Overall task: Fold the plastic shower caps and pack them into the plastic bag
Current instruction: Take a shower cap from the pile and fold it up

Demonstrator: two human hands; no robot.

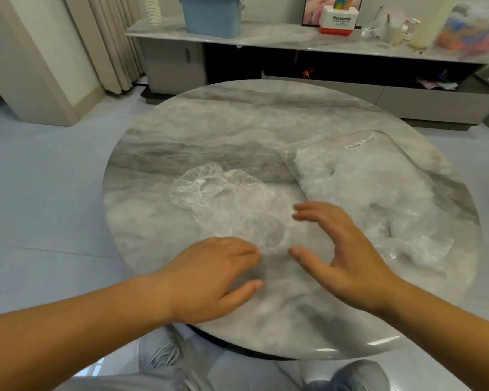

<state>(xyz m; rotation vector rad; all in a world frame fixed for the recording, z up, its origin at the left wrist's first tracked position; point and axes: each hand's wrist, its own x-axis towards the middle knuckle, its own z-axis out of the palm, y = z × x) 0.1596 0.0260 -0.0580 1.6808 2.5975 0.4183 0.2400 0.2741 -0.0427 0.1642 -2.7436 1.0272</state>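
Note:
A clear, crinkled plastic shower cap lies spread out near the middle of the round marble table. To its right lies a clear plastic bag with white crumpled shower caps inside and a small label near its far end. My left hand hovers over the table at the cap's near edge, fingertips at the plastic, fingers loosely spread. My right hand is between the cap and the bag, with straight spread fingers and the thumb pointing left; it holds nothing.
Behind the table stands a long low cabinet with a blue bin, a red and white box and bottles on top. My knees and grey shoes show under the table's near edge. Pale floor tiles surround it.

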